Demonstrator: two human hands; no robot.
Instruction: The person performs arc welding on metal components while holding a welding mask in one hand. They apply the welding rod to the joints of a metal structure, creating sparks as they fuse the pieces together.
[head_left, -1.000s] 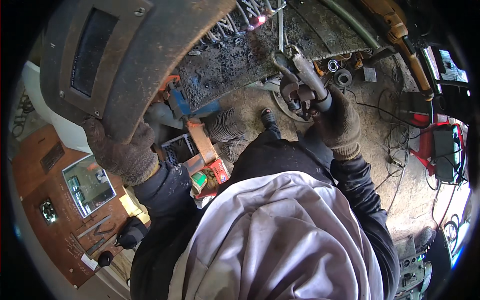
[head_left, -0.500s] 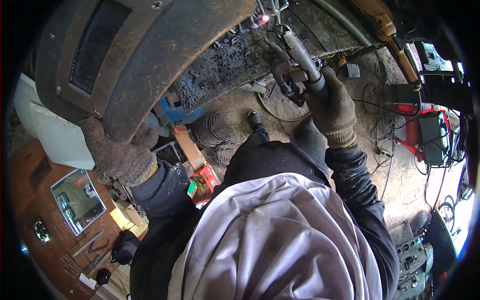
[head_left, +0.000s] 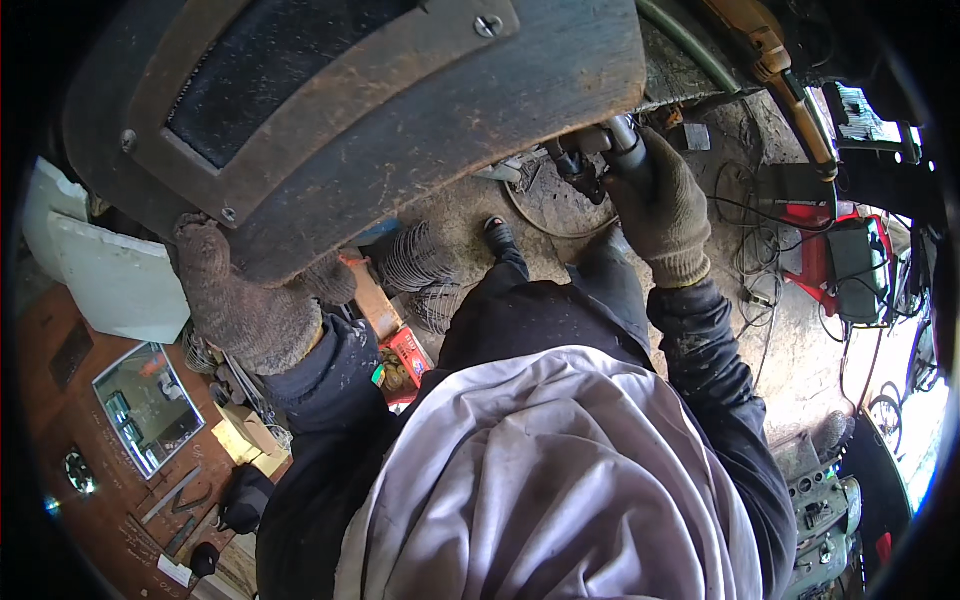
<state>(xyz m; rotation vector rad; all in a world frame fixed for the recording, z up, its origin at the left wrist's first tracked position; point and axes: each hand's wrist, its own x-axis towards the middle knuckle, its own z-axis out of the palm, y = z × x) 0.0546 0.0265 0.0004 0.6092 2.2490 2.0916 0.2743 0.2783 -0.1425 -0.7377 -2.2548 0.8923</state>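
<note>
My left hand [head_left: 255, 305], in a worn knitted glove, is closed around the lower left edge of a dark welding shield [head_left: 420, 150]. The shield has a framed black window [head_left: 270, 75] and covers much of the upper left view. My right hand [head_left: 660, 210], gloved too, grips a grey tubular electrode holder [head_left: 626, 145]. Its front end is hidden behind the shield's right part, so I cannot see the jaws or whether a rod is in them. A black cable runs off to the right beside that hand.
A red and dark machine [head_left: 835, 265] with tangled cables [head_left: 760, 285] stands on the floor at right. An orange power tool [head_left: 765, 50] lies at upper right. Ribbed coils [head_left: 415, 260] and a red box [head_left: 408, 350] are near my legs. A brown board [head_left: 70, 400] bears a mirror [head_left: 150, 405].
My left hand has swung the shield to the right and across. It now hides the dark worktop, the glowing spot and the electrode holder's front end. My right hand has barely moved.
</note>
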